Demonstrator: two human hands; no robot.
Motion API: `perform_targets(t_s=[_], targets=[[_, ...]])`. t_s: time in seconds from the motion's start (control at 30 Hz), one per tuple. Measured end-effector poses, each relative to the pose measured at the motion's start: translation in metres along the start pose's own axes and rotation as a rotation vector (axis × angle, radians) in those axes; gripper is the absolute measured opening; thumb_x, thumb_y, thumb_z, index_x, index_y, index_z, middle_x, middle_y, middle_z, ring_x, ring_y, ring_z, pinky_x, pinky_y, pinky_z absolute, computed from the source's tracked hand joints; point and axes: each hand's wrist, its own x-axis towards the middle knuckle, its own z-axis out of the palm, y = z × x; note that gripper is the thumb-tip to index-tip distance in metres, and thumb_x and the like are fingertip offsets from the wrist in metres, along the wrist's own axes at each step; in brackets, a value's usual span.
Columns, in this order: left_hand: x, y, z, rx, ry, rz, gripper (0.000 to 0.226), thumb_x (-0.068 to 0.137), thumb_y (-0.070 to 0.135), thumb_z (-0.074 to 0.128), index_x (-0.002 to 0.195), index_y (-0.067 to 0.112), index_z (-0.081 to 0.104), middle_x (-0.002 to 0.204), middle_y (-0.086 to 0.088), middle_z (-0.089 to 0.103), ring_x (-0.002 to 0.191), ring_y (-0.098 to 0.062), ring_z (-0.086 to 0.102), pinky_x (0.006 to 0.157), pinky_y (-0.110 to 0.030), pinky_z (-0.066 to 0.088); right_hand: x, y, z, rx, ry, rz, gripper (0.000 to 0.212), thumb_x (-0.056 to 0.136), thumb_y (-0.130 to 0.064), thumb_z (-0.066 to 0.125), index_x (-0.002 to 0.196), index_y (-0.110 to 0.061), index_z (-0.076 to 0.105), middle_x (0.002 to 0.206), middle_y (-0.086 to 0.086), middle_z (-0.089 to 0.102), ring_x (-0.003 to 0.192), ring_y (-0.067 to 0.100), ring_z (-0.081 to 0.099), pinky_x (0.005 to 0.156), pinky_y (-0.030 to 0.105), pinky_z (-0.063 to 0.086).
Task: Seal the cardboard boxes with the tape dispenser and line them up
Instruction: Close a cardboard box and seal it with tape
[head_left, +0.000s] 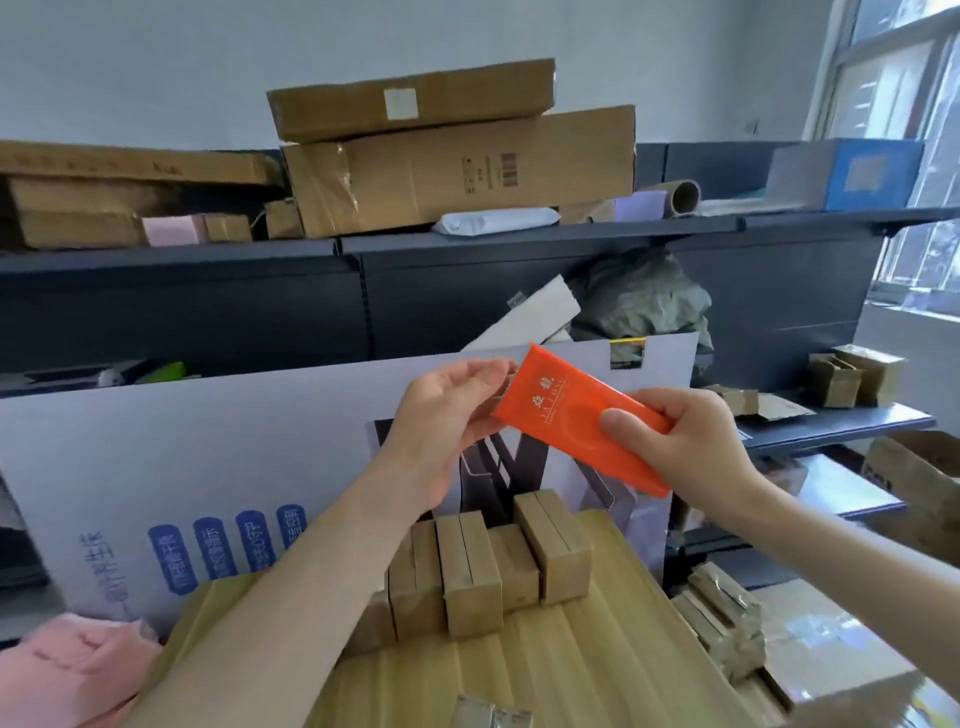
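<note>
Left hand (441, 421) pinching; right hand (680, 441) gripping — raised

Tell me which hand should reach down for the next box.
Left, probably. The right hand grips the orange tape dispenser by its lower end and carries it; the left hand only pinches its upper end and sits closer to the cardboard boxes.

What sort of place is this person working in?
Most likely a stockroom or packing room: dark metal shelving piled with large cardboard cartons, a cluster of small cardboard boxes on the wooden table, and an orange tape dispenser being held.
</note>
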Motion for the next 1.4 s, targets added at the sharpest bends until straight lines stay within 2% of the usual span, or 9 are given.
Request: perform_targets(t_s=[0.1,0.23,0.33,0.47,0.57,0.8,0.93,1.2,1.4], targets=[[0.003,0.019,0.003,-0.009,-0.012,0.067,0.021,0.094,0.022,0.056,0.105,0.01,0.069,0.096,-0.01,0.073,0.09,-0.019,0.069,0.078,-0.026,0.056,0.007,-0.018,-0.014,-0.014,0.049,-0.081,0.021,0.068,-0.049,0.068,0.065,-0.028,0.07,0.061,-0.001,0.066,0.046,0.005,0.054,0.043,0.026,0.044],[0.006,0.04,0.006,-0.04,-0.006,0.131,0.021,0.091,0.018,0.06,0.106,0.006,0.068,0.096,-0.011,0.073,0.088,-0.018,0.07,0.08,-0.029,0.057,0.018,-0.036,-0.026,-0.019,0.091,-0.183,0.007,0.068,-0.045,0.068,0.069,-0.038,0.067,0.059,-0.014,0.065,0.05,0.004,0.056,0.044,0.014,0.04],[0.006,0.047,0.006,-0.039,0.042,0.152,0.019,0.089,0.018,0.062,0.102,0.006,0.069,0.091,-0.009,0.074,0.084,-0.015,0.071,0.075,-0.026,0.058,0.021,-0.039,-0.026,-0.062,0.133,-0.242,0.024,0.064,-0.057,0.061,0.071,-0.036,0.069,0.071,-0.004,0.068,0.061,0.015,0.06,0.05,0.021,0.043],[0.005,0.042,0.003,-0.036,0.122,0.132,0.018,0.088,0.019,0.064,0.099,0.007,0.07,0.088,-0.007,0.074,0.08,-0.013,0.072,0.067,-0.021,0.056,0.023,-0.035,-0.019,-0.112,0.146,-0.254,0.039,0.064,-0.059,0.058,0.071,-0.023,0.072,0.068,-0.003,0.066,0.064,0.018,0.059,0.052,0.024,0.043],[0.011,0.032,-0.003,0.001,0.262,0.085,0.017,0.087,0.02,0.067,0.099,0.008,0.071,0.086,-0.006,0.074,0.077,-0.013,0.072,0.062,-0.02,0.056,0.026,-0.03,-0.009,-0.181,0.095,-0.218,0.051,0.064,-0.062,0.057,0.073,-0.015,0.073,0.063,0.0,0.065,0.06,0.018,0.059,0.053,0.032,0.048],[0.035,0.005,-0.015,0.075,0.51,-0.078,0.004,0.088,0.01,0.067,0.088,0.012,0.07,0.077,-0.002,0.071,0.065,-0.01,0.069,0.055,-0.021,0.054,0.028,-0.037,0.015,-0.424,-0.051,-0.125,0.033,0.075,-0.05,0.067,0.071,-0.017,0.072,0.057,-0.001,0.064,0.058,0.018,0.062,0.055,0.033,0.051],[0.044,-0.001,-0.033,0.092,0.619,-0.079,0.015,0.085,0.011,0.071,0.071,0.016,0.069,0.067,0.002,0.07,0.059,-0.008,0.066,0.052,-0.017,0.052,0.029,-0.029,0.01,-0.481,-0.079,-0.069,0.037,0.073,-0.053,0.065,0.077,-0.017,0.074,0.06,-0.001,0.067,0.06,0.018,0.064,0.058,0.038,0.056],[0.046,-0.046,-0.066,0.146,0.701,-0.158,0.013,0.087,0.006,0.067,0.077,0.014,0.07,0.08,-0.004,0.072,0.072,-0.015,0.07,0.07,-0.028,0.059,0.003,0.001,0.0,-0.479,-0.193,0.062,0.011,0.072,-0.046,0.071,0.069,-0.036,0.069,0.055,-0.025,0.062,0.055,-0.003,0.06,0.047,0.027,0.048],[0.024,-0.098,-0.083,0.096,0.715,-0.277,0.008,0.085,0.002,0.068,0.083,0.009,0.071,0.08,-0.006,0.073,0.068,-0.012,0.067,0.058,-0.021,0.053,-0.034,0.035,-0.003,-0.49,-0.293,0.165,0.013,0.07,-0.052,0.069,0.067,-0.04,0.063,0.054,-0.014,0.064,0.051,0.003,0.062,0.05,0.03,0.052]])
